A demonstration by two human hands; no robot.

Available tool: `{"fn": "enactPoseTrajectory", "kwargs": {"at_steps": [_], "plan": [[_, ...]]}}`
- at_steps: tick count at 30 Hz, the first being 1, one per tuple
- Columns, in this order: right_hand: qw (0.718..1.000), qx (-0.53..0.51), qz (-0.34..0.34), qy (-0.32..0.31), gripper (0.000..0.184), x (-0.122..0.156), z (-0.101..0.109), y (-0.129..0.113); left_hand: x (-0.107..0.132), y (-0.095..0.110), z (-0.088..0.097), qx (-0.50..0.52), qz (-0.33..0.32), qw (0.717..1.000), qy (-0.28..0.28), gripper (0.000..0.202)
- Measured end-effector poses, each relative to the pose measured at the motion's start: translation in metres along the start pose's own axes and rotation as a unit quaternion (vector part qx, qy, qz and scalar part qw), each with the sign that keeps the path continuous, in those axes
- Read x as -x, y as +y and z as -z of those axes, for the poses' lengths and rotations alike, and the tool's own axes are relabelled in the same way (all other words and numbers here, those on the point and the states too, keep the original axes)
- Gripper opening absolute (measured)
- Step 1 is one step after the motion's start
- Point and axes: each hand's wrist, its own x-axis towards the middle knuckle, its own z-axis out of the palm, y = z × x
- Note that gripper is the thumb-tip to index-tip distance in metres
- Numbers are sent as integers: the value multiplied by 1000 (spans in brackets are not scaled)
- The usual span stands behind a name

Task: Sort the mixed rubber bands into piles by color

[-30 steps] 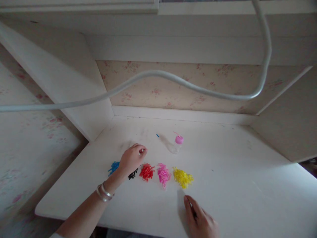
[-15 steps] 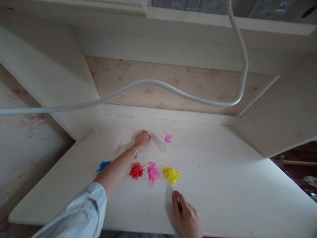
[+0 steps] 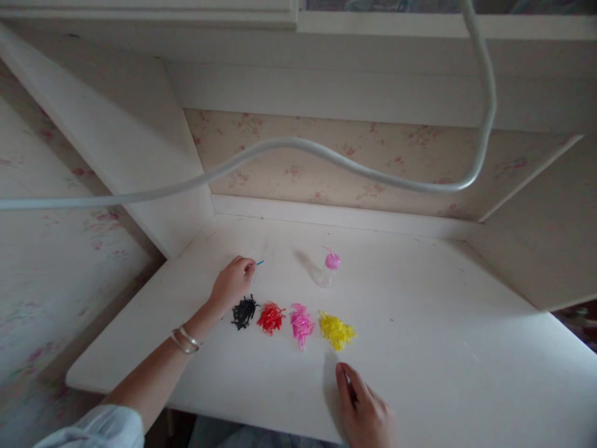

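Note:
My left hand [image 3: 232, 283] is pinched on a small blue piece [image 3: 260, 262] and hovers over the white desk [image 3: 420, 336], just behind the black pile [image 3: 243, 311]. To the right of that pile lie a red pile [image 3: 270, 316], a pink pile [image 3: 301, 323] and a yellow pile [image 3: 336, 330] of small plastic bits in a row. My right hand [image 3: 362, 412] rests flat near the front edge, below the yellow pile, with its fingers stretched out. A small clear bottle with a pink cap [image 3: 329, 267] lies behind the piles.
A white cable [image 3: 298, 144] hangs across the view in front of the floral wallpaper. White side panels close the desk on the left [image 3: 140, 155] and right [image 3: 536, 249]. My left wrist wears thin bracelets [image 3: 185, 339].
My left hand drew back from the spot near the bottle toward the left, now holding a blue piece. The black pile shows again and my arm hides the blue pile. My right hand stayed put.

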Motion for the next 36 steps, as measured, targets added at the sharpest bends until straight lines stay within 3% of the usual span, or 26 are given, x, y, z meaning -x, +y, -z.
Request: {"fn": "enactPoseTrajectory", "kwargs": {"at_steps": [3,6,11,16,22,27,31,36], "plan": [[1000,13,-4,-3,59,1,-1,0,53,-35,15,8,11,998,65,30],[1000,24,-16,-4,60,1,-2,2,106,-65,16,19,33,993,114,29],[998,40,-23,-39,55,1,-3,6,160,-86,9,-27,40,994,102,28],[996,56,-44,-50,46,0,-3,5,160,-84,11,-105,50,991,60,27],[992,70,-81,-64,41,3,-7,8,148,-72,15,-138,60,987,49,26],[989,76,-96,-82,40,1,-5,4,152,-74,16,-93,68,991,73,24],[990,88,-84,-66,39,1,-4,0,164,-80,16,2,73,991,116,23],[993,78,-62,-57,40,1,-4,-1,181,-72,4,52,90,988,118,24]]}}
